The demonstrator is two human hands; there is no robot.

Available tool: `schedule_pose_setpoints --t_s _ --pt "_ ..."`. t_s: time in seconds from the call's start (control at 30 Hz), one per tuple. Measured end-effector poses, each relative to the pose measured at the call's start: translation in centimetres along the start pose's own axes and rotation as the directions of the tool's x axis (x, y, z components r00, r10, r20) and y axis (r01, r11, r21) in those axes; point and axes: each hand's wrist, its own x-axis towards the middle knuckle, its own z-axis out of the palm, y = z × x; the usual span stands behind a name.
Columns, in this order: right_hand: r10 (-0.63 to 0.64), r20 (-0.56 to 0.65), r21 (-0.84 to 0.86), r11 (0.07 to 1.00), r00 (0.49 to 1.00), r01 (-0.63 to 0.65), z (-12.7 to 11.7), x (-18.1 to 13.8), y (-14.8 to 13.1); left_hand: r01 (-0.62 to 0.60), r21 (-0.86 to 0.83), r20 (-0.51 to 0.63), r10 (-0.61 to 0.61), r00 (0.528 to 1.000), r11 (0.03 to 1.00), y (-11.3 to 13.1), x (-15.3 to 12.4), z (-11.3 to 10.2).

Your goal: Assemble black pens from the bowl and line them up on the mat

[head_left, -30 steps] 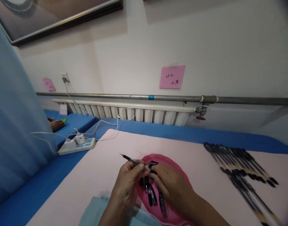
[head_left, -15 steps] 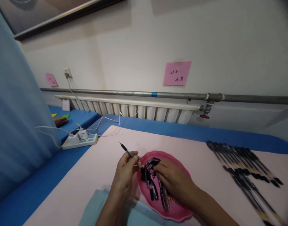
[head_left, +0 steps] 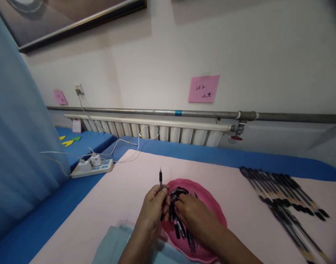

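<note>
The left hand (head_left: pixel 154 202) pinches a thin black pen refill (head_left: pixel 160 178) that points up and away. The right hand (head_left: pixel 194 216) rests in a shallow pink plastic dish (head_left: pixel 214 209) of small black pen caps (head_left: pixel 180 228) on a pale pink mat (head_left: pixel 124 190). A row of black pens (head_left: pixel 283 198) lies well to the right.
</note>
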Motion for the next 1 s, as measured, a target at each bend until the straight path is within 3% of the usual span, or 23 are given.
schedule_pose_setpoints --t_s 0.13,0.23,0.33,0.43,0.53,0.63,0.73,1.0 --pt "0.026 -0.024 0.184 0.983 0.999 -0.021 -0.4 -0.1 0.3 0.018 0.062 0.005 -0.019 1.0 0.998 0.2 -0.3 0.1" --pt "0.206 -0.103 0.454 0.88 0.973 -0.139 -1.7 0.0 1.0 0.014 0.133 0.02 -0.017 1.0 0.991 0.6 -0.7 0.2" --pt "0.501 -0.123 0.738 0.623 0.857 -0.258 -3.2 0.2 1.8 0.03 0.142 0.111 -0.046 0.993 0.989 0.7 -0.9 0.5" --pt "0.662 -0.053 0.923 0.317 0.748 -0.216 -4.0 0.4 2.2 0.064 0.12 0.191 -0.087 0.978 0.991 0.2 -1.0 0.9" --pt "0.681 0.039 0.992 0.06 0.731 -0.108 -4.1 0.6 2.1 0.07 0.101 0.22 -0.091 0.971 0.992 -0.6 -0.9 1.2" --pt "0.65 0.088 0.995 -0.098 0.755 -0.031 -3.8 0.7 1.7 0.043 0.106 0.264 -0.069 0.962 0.993 -1.3 -0.7 1.2" --pt "0.607 0.132 0.985 -0.172 0.784 -0.033 -3.5 0.8 1.4 0.034 0.125 0.291 -0.069 0.954 0.992 -1.7 -0.5 1.1" --pt "0.572 0.194 0.976 -0.192 0.797 -0.1 -3.2 0.6 1.3 0.043 0.121 0.272 -0.075 0.959 0.992 -1.8 -0.4 1.0"
